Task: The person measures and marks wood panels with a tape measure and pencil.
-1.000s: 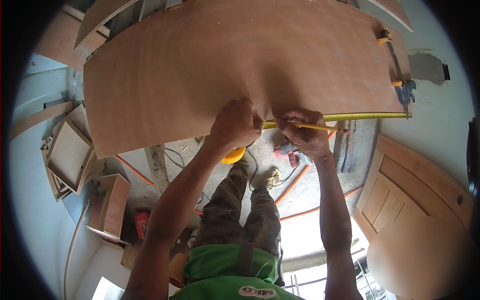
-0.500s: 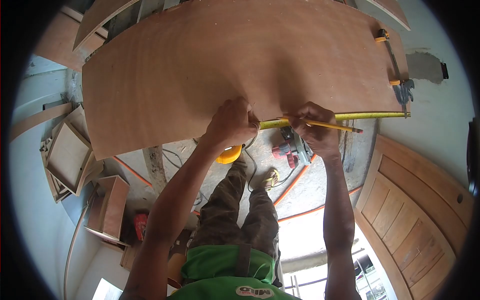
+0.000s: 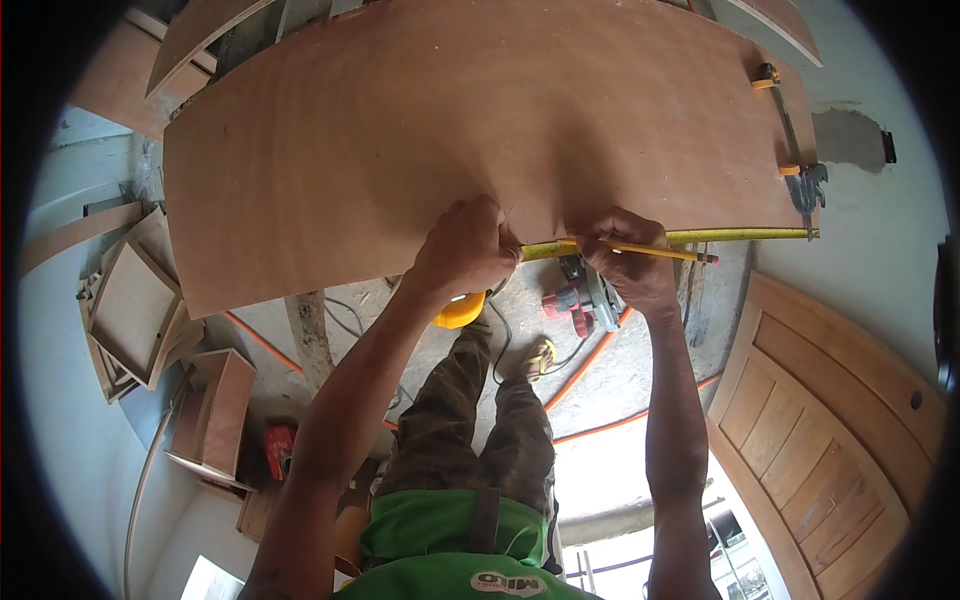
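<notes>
In right hand (image 3: 632, 265), pencil (image 3: 682, 254), tape measure (image 3: 745, 235) alongside

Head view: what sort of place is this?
Probably a makeshift carpentry workspace: a large wooden sheet with a measuring tape along its edge, and a power tool below.

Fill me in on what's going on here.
Someone is working at the near edge of a plywood sheet. The left grip holds a yellow measuring tape, which runs along that edge toward the bar clamp at right. The right grip holds a pencil, its tip by the tape; contact is unclear.
</notes>
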`<state>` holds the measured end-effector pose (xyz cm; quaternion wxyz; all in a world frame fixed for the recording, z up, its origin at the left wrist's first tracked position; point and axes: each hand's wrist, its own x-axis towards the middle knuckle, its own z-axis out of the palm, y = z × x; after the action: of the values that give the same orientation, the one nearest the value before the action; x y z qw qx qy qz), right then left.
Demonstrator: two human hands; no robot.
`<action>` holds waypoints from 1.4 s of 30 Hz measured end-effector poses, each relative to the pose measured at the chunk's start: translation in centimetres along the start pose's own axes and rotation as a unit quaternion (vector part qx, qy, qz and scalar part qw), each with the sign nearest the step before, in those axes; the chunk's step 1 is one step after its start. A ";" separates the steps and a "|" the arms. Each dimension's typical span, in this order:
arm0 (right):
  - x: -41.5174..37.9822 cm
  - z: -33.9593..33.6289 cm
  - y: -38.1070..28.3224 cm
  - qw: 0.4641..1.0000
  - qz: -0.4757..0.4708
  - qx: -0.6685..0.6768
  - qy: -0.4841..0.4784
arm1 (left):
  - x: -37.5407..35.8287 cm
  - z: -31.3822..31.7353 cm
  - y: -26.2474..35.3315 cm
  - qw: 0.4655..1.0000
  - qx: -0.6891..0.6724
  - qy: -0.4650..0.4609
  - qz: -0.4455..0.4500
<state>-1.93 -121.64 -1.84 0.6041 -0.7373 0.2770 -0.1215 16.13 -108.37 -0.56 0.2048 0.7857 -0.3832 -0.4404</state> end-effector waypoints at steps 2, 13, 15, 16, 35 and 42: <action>0.1 -0.2 -0.2 0.999 0.025 -0.008 -0.022 | 0.1 0.1 -0.2 1.000 0.001 0.008 0.008; 0.1 -0.1 0.1 0.999 -0.006 -0.022 -0.024 | 0.2 -0.1 -0.2 0.998 -0.018 -0.039 -0.035; 0.0 -0.1 0.1 1.000 0.011 -0.011 -0.019 | 0.1 -0.2 -0.1 0.999 -0.013 -0.039 -0.033; 0.0 -0.1 0.0 1.000 0.017 -0.007 -0.018 | 0.1 -0.2 0.0 0.999 -0.007 -0.038 -0.032; -0.1 0.3 -0.2 0.997 -0.049 -0.056 0.002 | 0.1 -0.8 0.7 0.997 -0.019 -0.058 -0.037; -2.3 -0.2 -0.1 0.997 0.016 0.034 0.071 | -0.2 -0.8 0.9 0.999 0.010 -0.025 -0.022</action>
<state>-3.89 -120.58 -1.38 0.6095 -0.7014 0.3264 -0.1733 16.35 -108.81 0.52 0.1776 0.7846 -0.3752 -0.4605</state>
